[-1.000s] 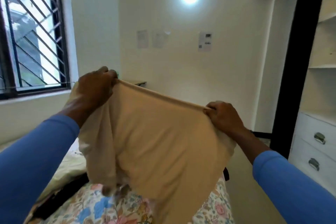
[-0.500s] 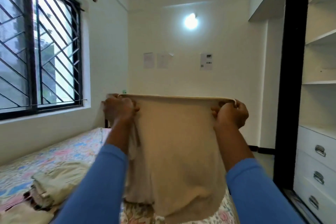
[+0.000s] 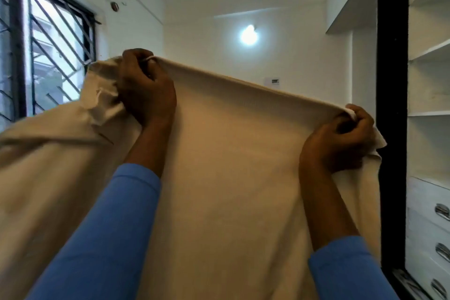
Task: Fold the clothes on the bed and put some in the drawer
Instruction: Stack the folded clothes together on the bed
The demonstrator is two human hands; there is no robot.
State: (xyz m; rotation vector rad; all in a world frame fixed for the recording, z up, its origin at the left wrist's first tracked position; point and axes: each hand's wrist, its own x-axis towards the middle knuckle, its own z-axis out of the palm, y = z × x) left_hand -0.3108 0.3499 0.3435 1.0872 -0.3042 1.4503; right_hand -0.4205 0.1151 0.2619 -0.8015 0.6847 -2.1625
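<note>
Beige garment hangs taut before you, your left hand and right hand each gripping its top edge; drawers stand near its right edge.

No text, label, brand or number is readable. Only candidate: a small white notice on the far wall, showing just above the stretched top edge of the beige garment; it has a small dark rectangle and faint marks, too small and blurred to read. A pale patch in the bunched fabric at the garment's left end could be a sewn tag, with nothing legible on it.
</note>
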